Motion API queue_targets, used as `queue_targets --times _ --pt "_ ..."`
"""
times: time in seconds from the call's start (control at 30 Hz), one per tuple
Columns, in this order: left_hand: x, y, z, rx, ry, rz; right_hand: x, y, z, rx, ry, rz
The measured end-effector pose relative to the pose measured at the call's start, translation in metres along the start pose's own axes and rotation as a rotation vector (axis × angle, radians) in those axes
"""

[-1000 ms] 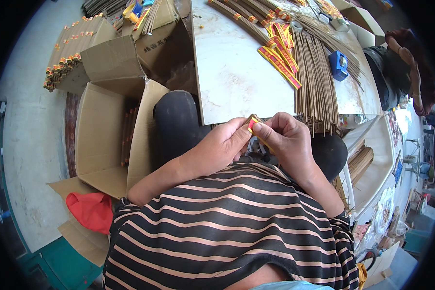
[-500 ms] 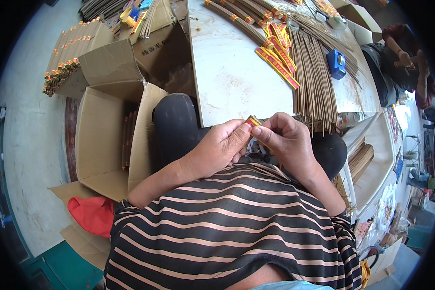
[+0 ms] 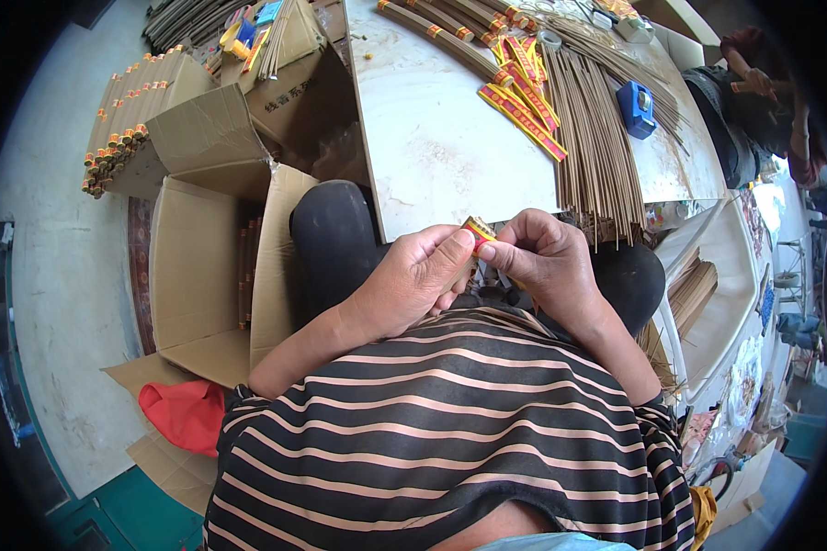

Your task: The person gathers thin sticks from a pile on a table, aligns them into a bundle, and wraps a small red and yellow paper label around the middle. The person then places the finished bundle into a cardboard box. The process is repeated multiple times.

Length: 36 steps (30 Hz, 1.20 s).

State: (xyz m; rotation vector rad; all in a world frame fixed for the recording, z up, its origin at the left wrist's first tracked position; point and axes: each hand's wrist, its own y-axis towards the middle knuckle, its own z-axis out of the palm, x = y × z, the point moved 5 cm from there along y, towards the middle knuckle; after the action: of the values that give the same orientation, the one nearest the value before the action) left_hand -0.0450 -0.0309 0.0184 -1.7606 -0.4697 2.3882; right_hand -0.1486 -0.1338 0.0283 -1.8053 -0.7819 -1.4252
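Bare left hand point(image 3: 420, 277): is clasping a slim brown stick bundle with red-and-yellow paper band point(image 3: 479, 233), near the flat white tabletop point(image 3: 450, 138). Bare right hand point(image 3: 549, 255): is pinching the band. Blue plastic tape dispenser point(image 3: 635, 110): is resting on the tabletop.

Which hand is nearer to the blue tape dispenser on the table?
Right. In the picture, the right hand sits below and left of the blue tape dispenser; the left hand is farther left.

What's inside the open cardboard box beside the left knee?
The open cardboard box shows slim brown bundles with reddish bands toward the left knee. Whatever lies behind the knee-side panel is covered and can't be seen.
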Motion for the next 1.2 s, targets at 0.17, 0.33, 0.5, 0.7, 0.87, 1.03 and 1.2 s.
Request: queue_targets --times 0.17,0.33,0.5,0.7,0.87,1.03,1.2 --pt "0.000 0.000 0.000 -0.012 0.019 -0.014 0.002 0.000 -0.001 0.015 0.008 0.032" --pt "0.000 0.001 0.001 -0.008 -0.012 -0.020 0.003 0.000 -0.001 0.018 0.026 0.042" --pt "-0.001 0.000 0.002 -0.028 0.026 -0.012 0.000 0.001 0.000 0.022 0.111 0.072" --pt "0.001 0.000 0.002 -0.037 0.065 0.012 -0.007 0.002 0.001 0.012 0.240 0.106" --pt "0.003 0.000 0.001 -0.037 0.078 -0.023 -0.002 -0.001 0.001 0.032 0.248 0.173" --pt "0.004 0.000 0.002 -0.029 0.087 -0.013 -0.005 -0.002 0.000 0.009 0.238 0.109" --pt "0.002 -0.001 0.004 -0.069 0.099 -0.006 -0.010 -0.001 0.002 0.008 0.303 0.058"
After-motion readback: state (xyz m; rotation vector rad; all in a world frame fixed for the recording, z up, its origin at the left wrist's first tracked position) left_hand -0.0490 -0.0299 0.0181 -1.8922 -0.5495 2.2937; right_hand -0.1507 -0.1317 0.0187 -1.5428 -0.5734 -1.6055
